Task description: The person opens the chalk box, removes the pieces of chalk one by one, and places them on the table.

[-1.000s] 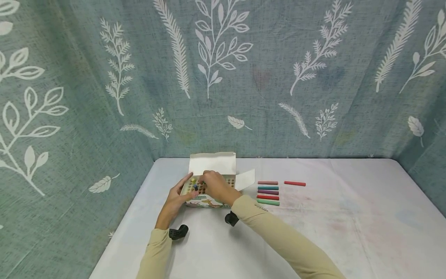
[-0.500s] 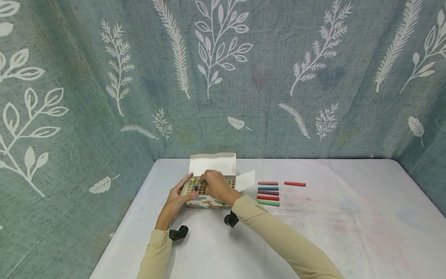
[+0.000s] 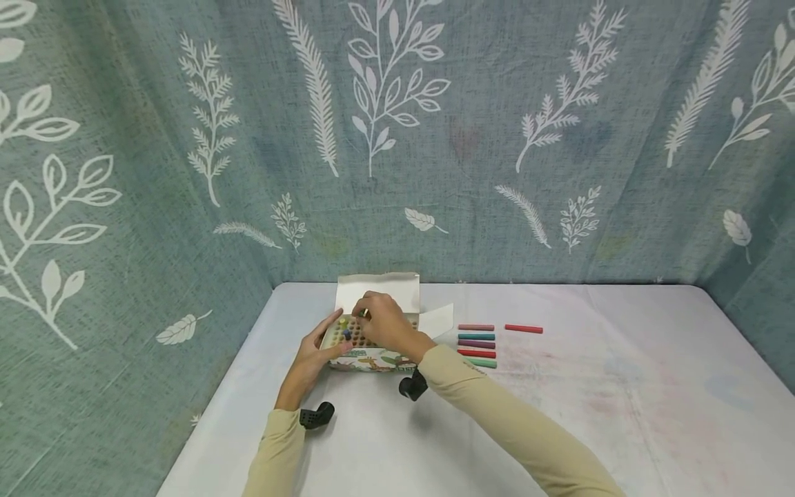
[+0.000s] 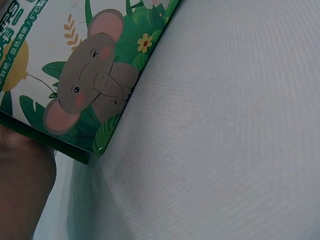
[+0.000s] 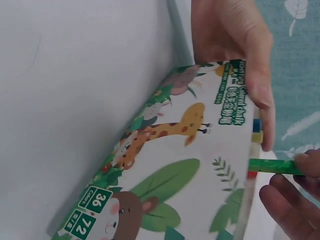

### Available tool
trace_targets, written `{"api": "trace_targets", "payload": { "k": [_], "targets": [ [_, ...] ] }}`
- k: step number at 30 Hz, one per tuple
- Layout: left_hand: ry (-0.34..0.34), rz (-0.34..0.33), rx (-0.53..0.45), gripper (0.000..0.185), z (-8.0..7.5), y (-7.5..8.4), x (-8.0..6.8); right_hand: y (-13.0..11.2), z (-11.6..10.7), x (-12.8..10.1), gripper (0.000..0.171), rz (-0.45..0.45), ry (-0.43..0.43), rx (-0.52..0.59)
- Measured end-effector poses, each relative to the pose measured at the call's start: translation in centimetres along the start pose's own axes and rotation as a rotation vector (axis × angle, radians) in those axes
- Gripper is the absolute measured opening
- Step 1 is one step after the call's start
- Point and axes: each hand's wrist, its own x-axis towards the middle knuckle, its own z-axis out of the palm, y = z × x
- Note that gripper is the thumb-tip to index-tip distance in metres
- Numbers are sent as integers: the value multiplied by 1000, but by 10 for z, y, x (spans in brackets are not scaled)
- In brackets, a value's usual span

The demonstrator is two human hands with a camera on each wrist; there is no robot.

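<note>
A colored-chalk box with a giraffe and an elephant printed on its front lies with its holed tray showing. My left hand grips the box's left end, its thumb at the front corner and its fingers along the left side. My right hand, above the tray, pinches a green chalk stick between thumb and fingers. The stick's lower end is hidden behind the box's edge in the right wrist view. A yellow chalk and a blue chalk stick up from holes near my left hand.
The white lid stands raised behind the box, and a side flap spreads to the right. Several chalk sticks lie in a column right of it, including a purple chalk. A red chalk lies farther right.
My right hand has risen slightly from the tray, lifting the green chalk so more of it shows. The left hand keeps its place on the box.
</note>
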Motion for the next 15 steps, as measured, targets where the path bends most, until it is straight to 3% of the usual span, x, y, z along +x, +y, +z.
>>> {"api": "trace_targets", "payload": {
  "k": [9,15],
  "targets": [
    [-14,-21,6,78,6,24,-10,0,-20,-6,14,18,32,97],
    [-11,-23,5,78,7,27,-12,6,-32,-11,12,34,57,132]
  ]
}}
